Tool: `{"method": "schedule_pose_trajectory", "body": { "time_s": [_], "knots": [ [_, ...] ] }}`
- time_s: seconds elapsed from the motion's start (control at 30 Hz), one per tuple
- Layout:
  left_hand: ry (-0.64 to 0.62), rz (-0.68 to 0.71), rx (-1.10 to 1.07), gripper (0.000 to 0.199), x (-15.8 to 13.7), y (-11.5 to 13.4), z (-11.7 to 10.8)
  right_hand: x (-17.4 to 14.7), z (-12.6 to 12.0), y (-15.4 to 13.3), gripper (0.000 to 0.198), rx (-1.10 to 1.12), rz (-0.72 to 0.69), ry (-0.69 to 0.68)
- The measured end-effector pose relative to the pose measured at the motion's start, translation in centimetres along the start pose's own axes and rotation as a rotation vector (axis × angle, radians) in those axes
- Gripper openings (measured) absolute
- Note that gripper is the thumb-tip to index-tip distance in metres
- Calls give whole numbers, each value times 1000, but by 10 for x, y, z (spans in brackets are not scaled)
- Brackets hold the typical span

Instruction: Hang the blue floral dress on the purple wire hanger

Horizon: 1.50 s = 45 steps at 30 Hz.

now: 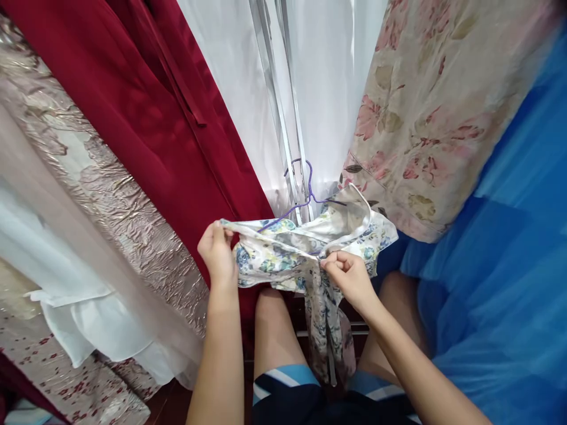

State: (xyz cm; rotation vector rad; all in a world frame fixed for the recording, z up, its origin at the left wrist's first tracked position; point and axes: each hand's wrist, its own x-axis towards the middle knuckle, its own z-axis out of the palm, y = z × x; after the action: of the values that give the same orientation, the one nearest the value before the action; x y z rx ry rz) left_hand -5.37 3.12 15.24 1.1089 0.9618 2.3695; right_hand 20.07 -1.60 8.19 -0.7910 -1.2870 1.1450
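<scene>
A floral dress (268, 260), white with blue and yellow-green flowers, is stretched between my two hands. My left hand (217, 251) pinches the strap or shoulder edge at its left end. Near the middle of the neckline, my right hand (348, 273) pinches the light edging between thumb and fingers. Inside the garment sits a purple wire hanger (309, 183), its hook upright above the cloth and its left arm running toward my left hand. Folds of the dress hang down below my right hand, between my legs.
Long garments hang all round: a dark red one (177, 130), a white one (323, 77) with silvery ribbons (283, 118), a beige floral one (407, 124) and a blue one (500, 265). At the left are a textured pink-gold cloth (101, 183) and white ruffles (97, 324).
</scene>
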Motion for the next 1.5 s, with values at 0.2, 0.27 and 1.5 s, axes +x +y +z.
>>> {"method": "schedule_pose_trajectory", "body": {
  "time_s": [0.2,0.27,1.5],
  "knots": [
    [199,-625,-141,26,-40,-69,-35,-10,-4,26,28,-10,42,-8],
    [202,-707,-127,26,-75,-90,-39,-11,-12,38,30,7,87,47],
    [-1001,-745,182,55,-219,-42,-36,-64,-62,4,31,228,478,-349]
  ]
}}
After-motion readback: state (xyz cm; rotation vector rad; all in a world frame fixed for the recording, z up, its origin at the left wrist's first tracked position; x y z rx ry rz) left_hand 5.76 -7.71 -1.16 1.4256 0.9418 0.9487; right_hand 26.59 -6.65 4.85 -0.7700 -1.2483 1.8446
